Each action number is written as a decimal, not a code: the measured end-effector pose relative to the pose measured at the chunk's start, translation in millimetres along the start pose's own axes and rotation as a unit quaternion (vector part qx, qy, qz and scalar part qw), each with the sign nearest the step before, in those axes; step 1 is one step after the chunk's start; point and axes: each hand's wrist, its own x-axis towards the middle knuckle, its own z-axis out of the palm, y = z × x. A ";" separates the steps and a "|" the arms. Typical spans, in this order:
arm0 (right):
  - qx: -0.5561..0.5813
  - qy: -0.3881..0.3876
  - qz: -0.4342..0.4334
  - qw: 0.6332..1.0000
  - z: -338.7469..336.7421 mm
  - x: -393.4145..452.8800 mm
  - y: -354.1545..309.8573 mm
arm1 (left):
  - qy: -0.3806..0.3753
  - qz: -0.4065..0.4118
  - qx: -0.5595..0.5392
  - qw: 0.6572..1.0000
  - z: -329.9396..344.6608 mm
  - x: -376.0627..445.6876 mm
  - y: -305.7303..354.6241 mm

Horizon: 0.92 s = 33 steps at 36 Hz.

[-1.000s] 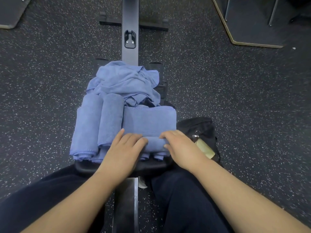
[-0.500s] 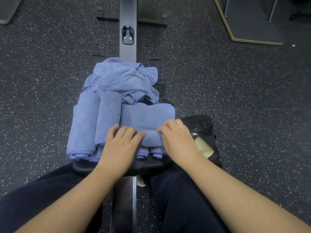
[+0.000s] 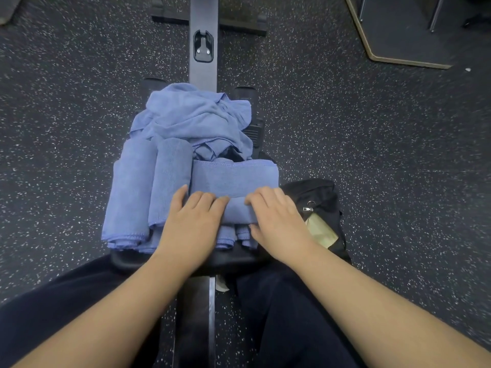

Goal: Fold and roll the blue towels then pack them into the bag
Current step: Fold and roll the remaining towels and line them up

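Both hands rest on a half-rolled blue microfibre towel (image 3: 233, 179) that lies across a black padded seat (image 3: 233, 257) on a dark metal rail (image 3: 203, 35). The left hand (image 3: 192, 224) lies on the roll's left end, its fingers bent over the top. The right hand (image 3: 276, 221) holds the right end, fingers curled over the roll and thumb tucked under its near edge, so each grip is closed on the towel. Just left of the left hand lie two finished blue towel rolls (image 3: 148, 189), side by side and touching. Beyond the hands sits a crumpled heap of blue towels (image 3: 196, 118). Just right of the right hand, on the floor, a black fabric bag (image 3: 318, 197) stands open, with a pale item inside. The dark rubber floor (image 3: 372, 155) is speckled white; a tan-edged platform (image 3: 398, 59) sits far right.
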 end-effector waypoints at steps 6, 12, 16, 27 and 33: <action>0.005 0.018 -0.004 1.000 1.5 3.4 0.8 | 0.015 -0.017 -0.025 0.999 0.0 -0.3 1.0; 0.008 0.017 0.006 1.000 2.5 6.2 1.6 | 0.012 -0.007 -0.037 0.999 -5.8 1.0 3.2; 0.012 0.017 0.012 1.000 3.0 8.5 2.7 | -0.003 0.001 -0.030 1.000 -6.3 3.1 1.0; -0.016 0.025 0.029 0.999 6.3 17.4 1.2 | 0.048 -0.001 -0.019 0.999 -0.3 5.5 -2.1; -0.005 0.041 0.043 0.998 10.2 24.8 1.5 | 0.017 0.071 -0.112 0.991 -12.5 13.3 -3.9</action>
